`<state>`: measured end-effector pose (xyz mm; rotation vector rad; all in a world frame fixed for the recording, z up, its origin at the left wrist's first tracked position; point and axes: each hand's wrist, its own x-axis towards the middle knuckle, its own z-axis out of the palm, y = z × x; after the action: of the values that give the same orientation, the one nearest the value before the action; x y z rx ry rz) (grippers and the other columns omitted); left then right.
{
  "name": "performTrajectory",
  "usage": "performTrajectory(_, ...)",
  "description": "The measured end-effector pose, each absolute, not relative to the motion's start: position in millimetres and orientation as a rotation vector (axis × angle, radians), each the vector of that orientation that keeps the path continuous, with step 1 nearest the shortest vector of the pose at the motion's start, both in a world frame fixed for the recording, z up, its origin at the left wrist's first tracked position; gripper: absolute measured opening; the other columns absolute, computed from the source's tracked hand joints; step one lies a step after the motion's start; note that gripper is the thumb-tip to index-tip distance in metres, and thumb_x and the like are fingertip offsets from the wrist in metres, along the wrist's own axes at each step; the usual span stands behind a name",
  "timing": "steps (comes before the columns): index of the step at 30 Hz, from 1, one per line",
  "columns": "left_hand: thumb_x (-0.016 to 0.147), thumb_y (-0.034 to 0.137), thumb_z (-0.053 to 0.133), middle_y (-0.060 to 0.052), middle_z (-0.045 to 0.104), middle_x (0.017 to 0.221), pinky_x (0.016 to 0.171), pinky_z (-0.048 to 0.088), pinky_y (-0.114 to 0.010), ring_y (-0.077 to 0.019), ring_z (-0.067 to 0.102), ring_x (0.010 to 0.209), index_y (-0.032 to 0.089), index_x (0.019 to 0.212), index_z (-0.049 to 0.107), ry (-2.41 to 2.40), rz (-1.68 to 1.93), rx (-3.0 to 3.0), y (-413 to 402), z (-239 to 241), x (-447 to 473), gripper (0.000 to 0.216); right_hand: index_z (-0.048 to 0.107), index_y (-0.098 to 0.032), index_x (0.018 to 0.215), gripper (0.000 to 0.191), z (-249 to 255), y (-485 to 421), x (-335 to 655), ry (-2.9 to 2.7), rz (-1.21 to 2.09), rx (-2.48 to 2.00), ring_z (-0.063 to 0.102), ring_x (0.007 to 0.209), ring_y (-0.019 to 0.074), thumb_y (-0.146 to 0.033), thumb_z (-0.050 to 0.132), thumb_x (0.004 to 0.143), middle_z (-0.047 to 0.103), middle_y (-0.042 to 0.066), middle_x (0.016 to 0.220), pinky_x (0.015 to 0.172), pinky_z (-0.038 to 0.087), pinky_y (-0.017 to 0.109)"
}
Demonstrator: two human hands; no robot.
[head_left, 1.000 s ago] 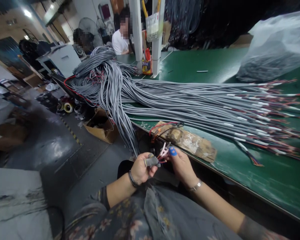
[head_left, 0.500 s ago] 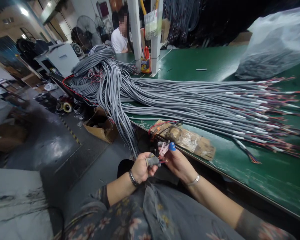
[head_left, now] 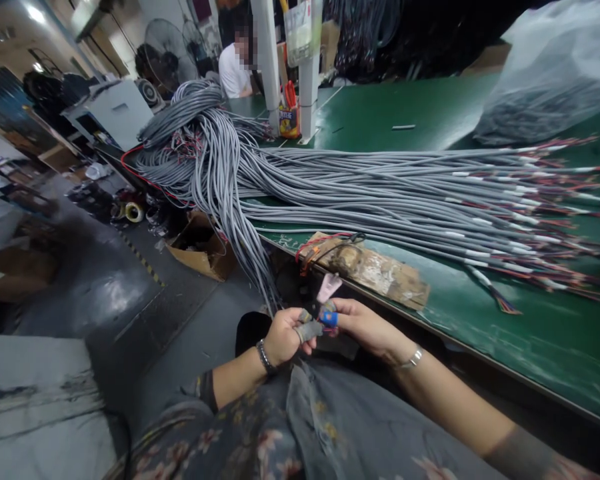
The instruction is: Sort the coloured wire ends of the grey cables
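Note:
My left hand [head_left: 285, 335] is closed in a pinch, with grey wrapping on its thumb. My right hand [head_left: 365, 327] meets it fingertip to fingertip, its blue-wrapped thumb pressed to the fingers. Between them a bit of thin coloured wires [head_left: 331, 331] shows; the fingers hide most of these. A pink clip [head_left: 329, 287] stands just beyond my fingertips, below the bench edge; what it grips is hidden. Many grey cables [head_left: 380, 193] lie along the green bench, their stripped ends fanned out at the right. One bunch [head_left: 250, 247] hangs over the edge towards my left hand.
A worn wooden board [head_left: 380, 270] with red and black leads lies at the bench edge [head_left: 480, 343]. A cardboard box [head_left: 205, 257] stands on the floor. A white post [head_left: 307, 100], a plastic bag [head_left: 545, 80] and a seated person [head_left: 234, 70] are further back.
My right hand has turned, its blue-wrapped thumb coming down onto the wires beside my left fingers. The pink clip, earlier close by that thumb, now shows above the fingertips. The view has shifted slightly.

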<state>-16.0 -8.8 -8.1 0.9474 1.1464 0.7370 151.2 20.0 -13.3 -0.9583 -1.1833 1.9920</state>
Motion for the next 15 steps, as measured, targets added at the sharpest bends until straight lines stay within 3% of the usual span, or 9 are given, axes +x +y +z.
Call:
performTrajectory(6, 0.055, 0.038, 0.074, 0.0, 0.058, 0.045, 0.035, 0.037, -0.018, -0.0106, 0.052, 0.035, 0.015, 0.061, 0.054, 1.091, 0.444, 1.002, -4, -20, -19, 0.031, 0.063, -0.018, 0.06, 0.029, -12, 16, 143, -1.513, 1.697, -1.014, 0.045, 0.053, 0.0115, -0.044, 0.077, 0.063, 0.058, -0.002, 0.055, 0.052, 0.038, 0.025)
performTrajectory(10, 0.058, 0.047, 0.071, 0.0, 0.057, 0.045, 0.035, 0.035, -0.018, -0.0096, 0.051, 0.034, 0.016, 0.061, 0.052, 1.181, 0.663, 0.886, -5, -24, -19, 0.036, 0.065, -0.019, 0.065, 0.034, -19, 12, 146, -1.376, 1.658, -1.039, 0.048, 0.056, 0.0129, -0.053, 0.069, 0.069, 0.059, 0.0, 0.059, 0.055, 0.04, 0.026)
performTrajectory(15, 0.057, 0.052, 0.071, -0.001, 0.059, 0.047, 0.038, 0.039, -0.019, -0.0099, 0.052, 0.036, 0.015, 0.062, 0.054, 1.215, 0.882, 0.761, -7, -23, -12, 0.041, 0.063, -0.019, 0.073, 0.038, -26, 1, 139, -1.095, 1.75, -1.054, 0.048, 0.054, 0.0119, -0.052, 0.077, 0.061, 0.06, -0.001, 0.062, 0.051, 0.04, 0.026)
